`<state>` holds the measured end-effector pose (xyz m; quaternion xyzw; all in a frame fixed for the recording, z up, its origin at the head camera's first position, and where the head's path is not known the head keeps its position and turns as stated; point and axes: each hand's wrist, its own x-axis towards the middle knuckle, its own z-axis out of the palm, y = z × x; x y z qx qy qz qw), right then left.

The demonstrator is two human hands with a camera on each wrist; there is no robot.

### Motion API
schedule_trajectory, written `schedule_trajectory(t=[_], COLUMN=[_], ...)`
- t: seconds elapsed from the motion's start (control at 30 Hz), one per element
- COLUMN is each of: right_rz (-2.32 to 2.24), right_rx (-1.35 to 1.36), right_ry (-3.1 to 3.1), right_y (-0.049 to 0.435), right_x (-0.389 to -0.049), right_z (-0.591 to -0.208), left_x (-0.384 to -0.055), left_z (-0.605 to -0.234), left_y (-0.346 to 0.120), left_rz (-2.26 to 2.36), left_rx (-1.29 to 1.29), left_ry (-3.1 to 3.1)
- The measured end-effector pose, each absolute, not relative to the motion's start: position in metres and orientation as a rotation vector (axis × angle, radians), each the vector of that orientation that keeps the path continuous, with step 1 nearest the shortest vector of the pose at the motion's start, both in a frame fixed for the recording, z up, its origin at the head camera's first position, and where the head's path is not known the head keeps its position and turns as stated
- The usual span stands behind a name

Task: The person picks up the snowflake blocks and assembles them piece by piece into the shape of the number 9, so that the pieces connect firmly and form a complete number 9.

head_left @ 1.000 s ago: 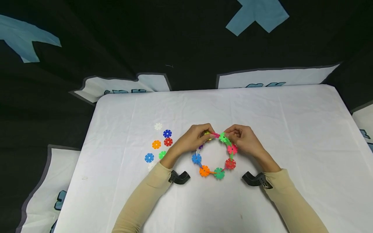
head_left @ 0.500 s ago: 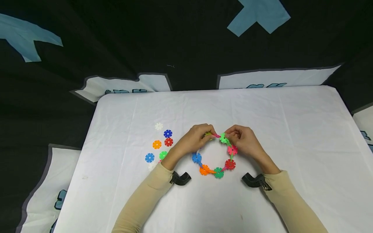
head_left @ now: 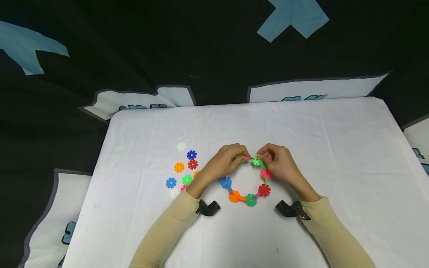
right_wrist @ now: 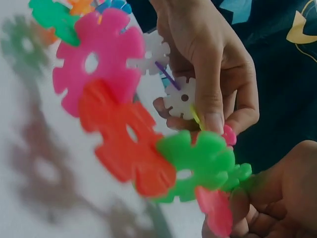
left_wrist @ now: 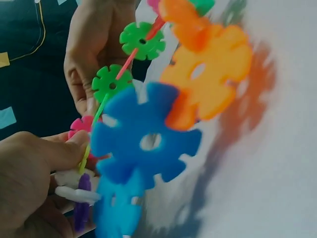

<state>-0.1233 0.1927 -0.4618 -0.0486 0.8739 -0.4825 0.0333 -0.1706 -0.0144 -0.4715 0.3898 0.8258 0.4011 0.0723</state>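
Notched plastic interlocking discs form a ring between my hands in the head view. My left hand [head_left: 222, 162] pinches a pink disc [left_wrist: 81, 125] at the ring's far side, beside a yellow disc [left_wrist: 84, 158] seen edge-on. Facing it, my right hand [head_left: 279, 162] pinches a light green disc [head_left: 256, 160], and the pink disc's edge meets this green one. The near side of the ring carries a blue disc [head_left: 226, 182], an orange disc [head_left: 234, 196], a dark green disc [head_left: 251, 200] and a red disc [head_left: 264, 190]. White and purple discs are partly hidden behind my left fingers.
Loose discs lie left of my left forearm, among them a dark blue disc [head_left: 191, 155], a red disc [head_left: 192, 164], an orange disc [head_left: 179, 167] and a light blue disc [head_left: 171, 182]. A white cloth [head_left: 318, 149] covers the table.
The pink disc in my left fingers has turned more edge-on and come closer to the light green disc. Both hands stay almost in place.
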Motion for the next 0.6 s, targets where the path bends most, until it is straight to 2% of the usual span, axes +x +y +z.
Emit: schedule_trajectory(t=[0.6], right_rz=[-1.443], right_rx=[-0.083], right_ry=[2.690], right_y=[0.196], right_x=[-0.129], right_z=[-0.472], left_x=[-0.174], left_z=[-0.471], left_y=[-0.023], left_rz=[1.054], left_rx=[1.018], left_ry=[2.515])
